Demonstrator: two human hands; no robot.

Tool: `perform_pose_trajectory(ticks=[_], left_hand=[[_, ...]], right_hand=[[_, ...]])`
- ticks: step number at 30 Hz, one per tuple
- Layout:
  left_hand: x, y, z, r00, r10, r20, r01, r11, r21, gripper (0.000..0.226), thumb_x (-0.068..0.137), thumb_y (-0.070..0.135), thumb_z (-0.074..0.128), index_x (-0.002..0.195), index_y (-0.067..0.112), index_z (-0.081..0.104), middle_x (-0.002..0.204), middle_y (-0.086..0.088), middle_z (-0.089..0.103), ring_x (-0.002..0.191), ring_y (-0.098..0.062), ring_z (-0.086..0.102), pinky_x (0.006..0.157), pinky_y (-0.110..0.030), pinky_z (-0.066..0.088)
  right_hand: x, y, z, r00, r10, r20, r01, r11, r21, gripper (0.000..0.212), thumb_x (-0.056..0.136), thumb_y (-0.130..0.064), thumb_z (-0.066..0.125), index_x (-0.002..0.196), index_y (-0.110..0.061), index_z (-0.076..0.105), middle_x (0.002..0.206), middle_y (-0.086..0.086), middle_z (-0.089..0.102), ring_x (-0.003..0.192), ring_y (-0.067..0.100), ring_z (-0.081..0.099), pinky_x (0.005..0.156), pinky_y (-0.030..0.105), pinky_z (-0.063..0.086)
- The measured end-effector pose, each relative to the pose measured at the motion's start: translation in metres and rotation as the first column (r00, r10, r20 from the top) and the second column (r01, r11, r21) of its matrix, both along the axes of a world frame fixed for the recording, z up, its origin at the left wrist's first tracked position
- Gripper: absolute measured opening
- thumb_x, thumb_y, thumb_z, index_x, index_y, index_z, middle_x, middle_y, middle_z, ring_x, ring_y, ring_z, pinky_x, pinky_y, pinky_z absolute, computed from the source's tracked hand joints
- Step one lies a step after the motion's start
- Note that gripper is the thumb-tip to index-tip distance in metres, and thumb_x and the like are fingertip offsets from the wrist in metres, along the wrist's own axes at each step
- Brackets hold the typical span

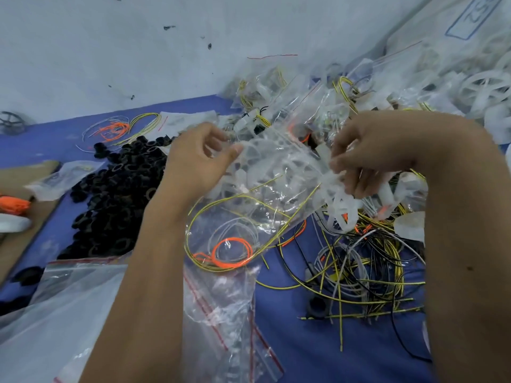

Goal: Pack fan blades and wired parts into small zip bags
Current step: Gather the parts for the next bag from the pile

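Note:
A clear zip bag [257, 205] hangs between my two hands above the blue table [298, 341]. Inside it I see a white fan blade [265, 161] near the top and coiled yellow, white and orange wires [229, 252] at the bottom. My left hand [199, 161] pinches the bag's upper left edge with thumb and fingers. My right hand [367, 153] pinches the bag's upper right edge by the red zip line, fingers curled. A tangle of loose wired parts [365, 272] lies below my right hand.
A heap of black rings [116, 197] lies to the left. Empty zip bags [221, 313] lie in front. Filled bags [290, 106] and white fan blades [475, 89] pile up at the back right against the wall. Cardboard with an orange object [13, 204] is at far left.

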State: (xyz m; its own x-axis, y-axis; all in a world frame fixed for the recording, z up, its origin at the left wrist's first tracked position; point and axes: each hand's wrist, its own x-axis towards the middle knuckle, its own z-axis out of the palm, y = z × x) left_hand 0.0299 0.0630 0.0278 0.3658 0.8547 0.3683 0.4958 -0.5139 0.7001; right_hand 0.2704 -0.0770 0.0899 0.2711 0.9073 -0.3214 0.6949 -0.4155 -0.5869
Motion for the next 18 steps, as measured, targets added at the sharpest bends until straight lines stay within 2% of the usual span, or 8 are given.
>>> perform_pose_trajectory(ticks=[3, 4, 6, 7, 10, 13, 15, 18], left_hand=[[0.017, -0.011, 0.005, 0.994, -0.11, -0.021, 0.112, 0.969, 0.219, 0.023, 0.092, 0.026, 0.069, 0.113, 0.018, 0.071, 0.11, 0.004, 0.063, 0.112, -0.018, 0.055, 0.104, -0.04, 0.043], [0.024, -0.016, 0.006, 0.983, -0.175, -0.053, 0.183, 0.945, 0.27, 0.027, 0.092, 0.02, 0.066, 0.118, 0.019, 0.071, 0.116, 0.005, 0.062, 0.119, -0.02, 0.052, 0.111, -0.039, 0.036], [0.04, -0.027, 0.007, 0.951, -0.262, -0.161, 0.303, 0.892, 0.336, 0.04, 0.091, 0.008, 0.063, 0.127, 0.023, 0.069, 0.129, 0.0, 0.06, 0.127, -0.027, 0.045, 0.113, -0.026, 0.022], [0.048, -0.033, 0.006, 0.933, -0.282, -0.224, 0.346, 0.875, 0.339, 0.048, 0.091, 0.002, 0.061, 0.133, 0.026, 0.067, 0.136, -0.002, 0.057, 0.13, -0.029, 0.041, 0.113, -0.024, 0.02], [0.063, -0.045, 0.0, 0.892, -0.279, -0.355, 0.394, 0.866, 0.308, 0.061, 0.092, -0.004, 0.056, 0.137, 0.036, 0.063, 0.15, -0.003, 0.045, 0.137, -0.031, 0.031, 0.117, -0.043, 0.025], [0.064, -0.044, -0.005, 0.903, -0.248, -0.351, 0.363, 0.878, 0.313, 0.053, 0.089, -0.007, 0.056, 0.123, 0.032, 0.072, 0.147, -0.005, 0.046, 0.138, -0.032, 0.03, 0.114, -0.049, 0.028], [0.061, -0.039, -0.007, 0.92, -0.234, -0.314, 0.338, 0.879, 0.336, 0.043, 0.086, -0.006, 0.059, 0.112, 0.025, 0.073, 0.139, -0.004, 0.05, 0.134, -0.031, 0.034, 0.111, -0.047, 0.03], [0.056, -0.033, -0.005, 0.939, -0.248, -0.239, 0.323, 0.874, 0.363, 0.027, 0.08, -0.001, 0.067, 0.096, 0.02, 0.068, 0.124, 0.003, 0.056, 0.119, -0.023, 0.037, 0.104, -0.023, 0.028]], right_hand=[[-0.003, -0.006, 0.008, 0.998, 0.038, 0.047, -0.036, 0.998, -0.048, 0.015, 0.088, -0.021, 0.079, 0.094, -0.011, 0.07, 0.071, 0.01, 0.077, 0.067, 0.023, 0.077, 0.061, 0.033, 0.062], [-0.003, -0.008, 0.009, 0.997, 0.041, 0.063, -0.037, 0.998, -0.057, 0.019, 0.084, -0.021, 0.083, 0.095, -0.013, 0.07, 0.07, 0.009, 0.076, 0.067, 0.022, 0.077, 0.061, 0.034, 0.063], [-0.005, -0.008, 0.01, 0.996, 0.035, 0.082, -0.029, 0.997, -0.076, 0.028, 0.078, -0.019, 0.087, 0.098, -0.015, 0.068, 0.069, 0.008, 0.076, 0.067, 0.021, 0.077, 0.065, 0.037, 0.064], [-0.006, -0.007, 0.009, 0.994, 0.043, 0.098, -0.033, 0.995, -0.099, 0.032, 0.077, -0.02, 0.088, 0.1, -0.016, 0.066, 0.07, 0.009, 0.076, 0.068, 0.021, 0.077, 0.07, 0.039, 0.064], [-0.013, -0.002, 0.006, 0.985, 0.08, 0.15, -0.055, 0.984, -0.167, 0.043, 0.079, -0.02, 0.087, 0.107, -0.017, 0.055, 0.074, 0.012, 0.077, 0.07, 0.022, 0.077, 0.08, 0.043, 0.061], [-0.017, 0.0, 0.002, 0.996, 0.043, 0.077, -0.034, 0.992, -0.12, 0.041, 0.084, -0.001, 0.079, 0.108, -0.014, 0.048, 0.08, 0.02, 0.077, 0.066, 0.028, 0.077, 0.062, 0.041, 0.063], [-0.013, -0.002, 0.001, 0.993, 0.067, 0.094, -0.059, 0.995, -0.086, 0.037, 0.086, 0.005, 0.074, 0.108, -0.014, 0.05, 0.078, 0.018, 0.076, 0.061, 0.027, 0.075, 0.059, 0.038, 0.061], [-0.004, -0.007, 0.005, 0.985, 0.11, 0.13, -0.11, 0.994, -0.009, 0.036, 0.088, 0.007, 0.063, 0.099, -0.027, 0.059, 0.084, 0.013, 0.074, 0.057, 0.025, 0.073, 0.053, 0.033, 0.055]])
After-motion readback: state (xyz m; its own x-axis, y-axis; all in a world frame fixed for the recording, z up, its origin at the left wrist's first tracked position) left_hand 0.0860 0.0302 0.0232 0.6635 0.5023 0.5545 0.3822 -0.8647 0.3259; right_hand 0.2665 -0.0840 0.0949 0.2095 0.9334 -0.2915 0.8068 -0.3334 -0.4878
